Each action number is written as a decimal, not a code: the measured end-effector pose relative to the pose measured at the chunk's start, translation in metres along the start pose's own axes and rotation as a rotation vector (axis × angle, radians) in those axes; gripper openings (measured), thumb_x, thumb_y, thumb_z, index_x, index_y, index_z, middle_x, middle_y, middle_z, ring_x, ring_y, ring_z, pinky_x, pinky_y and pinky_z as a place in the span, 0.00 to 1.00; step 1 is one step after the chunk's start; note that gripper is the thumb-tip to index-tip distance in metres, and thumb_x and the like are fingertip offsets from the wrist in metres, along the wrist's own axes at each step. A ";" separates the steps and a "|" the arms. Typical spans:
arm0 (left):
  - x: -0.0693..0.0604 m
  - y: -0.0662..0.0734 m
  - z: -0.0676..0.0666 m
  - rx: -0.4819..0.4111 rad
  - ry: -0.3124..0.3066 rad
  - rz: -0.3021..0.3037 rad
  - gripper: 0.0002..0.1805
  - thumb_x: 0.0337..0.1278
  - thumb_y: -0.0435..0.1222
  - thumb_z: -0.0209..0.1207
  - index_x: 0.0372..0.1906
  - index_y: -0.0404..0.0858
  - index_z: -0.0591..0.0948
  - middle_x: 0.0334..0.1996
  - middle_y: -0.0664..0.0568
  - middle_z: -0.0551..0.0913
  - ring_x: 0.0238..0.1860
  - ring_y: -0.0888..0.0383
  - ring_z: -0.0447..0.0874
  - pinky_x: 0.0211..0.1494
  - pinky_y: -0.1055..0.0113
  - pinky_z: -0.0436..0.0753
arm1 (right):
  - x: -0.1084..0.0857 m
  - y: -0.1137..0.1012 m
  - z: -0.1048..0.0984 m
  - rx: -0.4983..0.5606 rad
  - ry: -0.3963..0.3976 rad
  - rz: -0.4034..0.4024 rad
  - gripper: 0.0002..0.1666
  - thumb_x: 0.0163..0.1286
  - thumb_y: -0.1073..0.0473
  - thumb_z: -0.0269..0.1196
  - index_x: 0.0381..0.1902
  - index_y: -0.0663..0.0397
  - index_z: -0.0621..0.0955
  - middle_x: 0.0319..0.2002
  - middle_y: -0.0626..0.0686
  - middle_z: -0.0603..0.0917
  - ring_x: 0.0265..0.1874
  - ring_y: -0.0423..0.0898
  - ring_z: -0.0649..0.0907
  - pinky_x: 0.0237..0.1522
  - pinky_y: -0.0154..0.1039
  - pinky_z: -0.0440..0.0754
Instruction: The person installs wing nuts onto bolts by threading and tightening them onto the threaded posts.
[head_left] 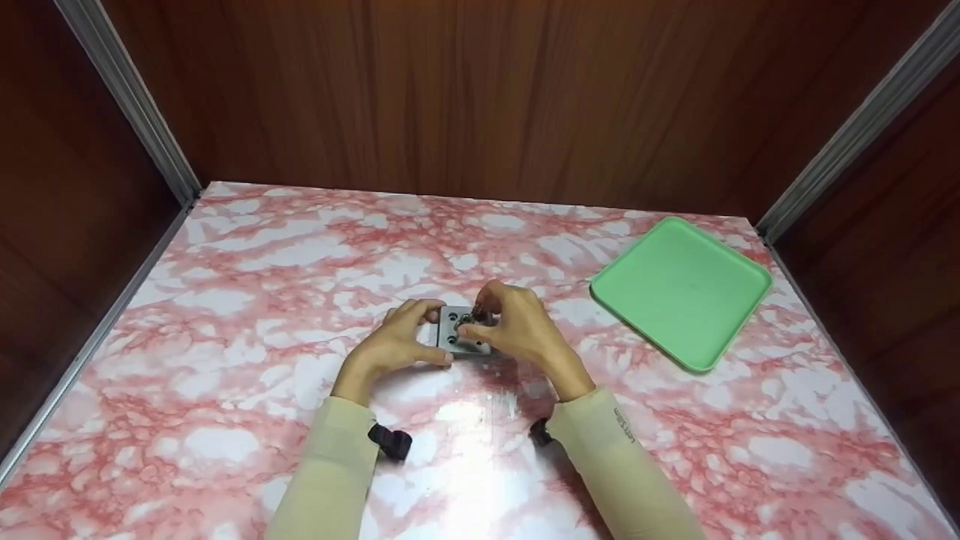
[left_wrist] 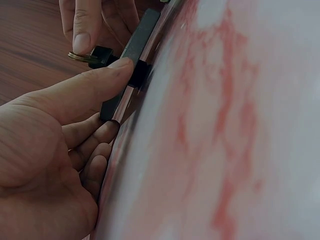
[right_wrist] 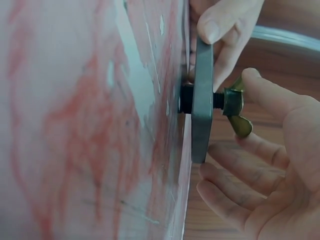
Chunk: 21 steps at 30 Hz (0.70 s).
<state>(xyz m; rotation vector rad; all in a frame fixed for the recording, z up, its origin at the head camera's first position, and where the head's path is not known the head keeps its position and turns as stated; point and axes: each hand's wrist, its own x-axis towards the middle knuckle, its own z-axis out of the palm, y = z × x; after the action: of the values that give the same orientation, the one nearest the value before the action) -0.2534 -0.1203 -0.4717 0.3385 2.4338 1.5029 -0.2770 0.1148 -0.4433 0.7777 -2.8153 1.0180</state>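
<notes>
A grey square metal plate (right_wrist: 202,120) with several holes is held just above the table, its flat face up. Through its middle runs a black threaded bolt (right_wrist: 218,100), whose lower end shows beneath the plate. On the upper end sits a brass-coloured wing nut (right_wrist: 233,102), apart from the plate's face. My left hand (head_left: 391,339) grips the plate by opposite edges, thumb on the near side and fingers on the far side. With thumb and finger my right hand (head_left: 523,324) pinches the wings of the nut. In the head view these fingers partly hide the nut.
A light green square tray (head_left: 682,292) lies at the right rear of the red-and-white marbled table (head_left: 262,315). Brown wood-grain panels (head_left: 465,97) with grey metal corner strips enclose the back and both sides.
</notes>
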 end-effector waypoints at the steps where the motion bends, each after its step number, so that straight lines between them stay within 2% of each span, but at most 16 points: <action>1: 0.000 0.000 0.000 0.002 0.000 0.000 0.49 0.46 0.35 0.81 0.77 0.42 0.71 0.67 0.47 0.73 0.71 0.45 0.63 0.79 0.43 0.61 | 0.000 0.000 0.000 -0.005 0.002 0.003 0.27 0.61 0.44 0.80 0.45 0.57 0.83 0.40 0.55 0.89 0.41 0.53 0.87 0.46 0.49 0.84; 8: 0.001 0.000 0.000 0.031 0.003 -0.010 0.49 0.46 0.37 0.81 0.77 0.43 0.71 0.67 0.49 0.74 0.72 0.45 0.62 0.79 0.43 0.59 | 0.000 -0.003 0.001 -0.031 0.010 0.042 0.28 0.61 0.41 0.80 0.43 0.55 0.82 0.37 0.51 0.87 0.34 0.46 0.82 0.37 0.43 0.80; 21: 0.001 0.001 0.001 0.032 0.019 -0.024 0.50 0.44 0.36 0.81 0.76 0.44 0.72 0.67 0.49 0.75 0.71 0.45 0.63 0.79 0.43 0.60 | 0.000 -0.005 0.004 -0.032 0.044 0.073 0.26 0.61 0.44 0.81 0.41 0.52 0.79 0.38 0.51 0.89 0.35 0.46 0.84 0.39 0.43 0.83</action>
<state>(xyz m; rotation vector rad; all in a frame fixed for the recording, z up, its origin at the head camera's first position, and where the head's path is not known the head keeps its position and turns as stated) -0.2536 -0.1187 -0.4714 0.3022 2.4701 1.4646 -0.2739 0.1091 -0.4435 0.6463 -2.8346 0.9837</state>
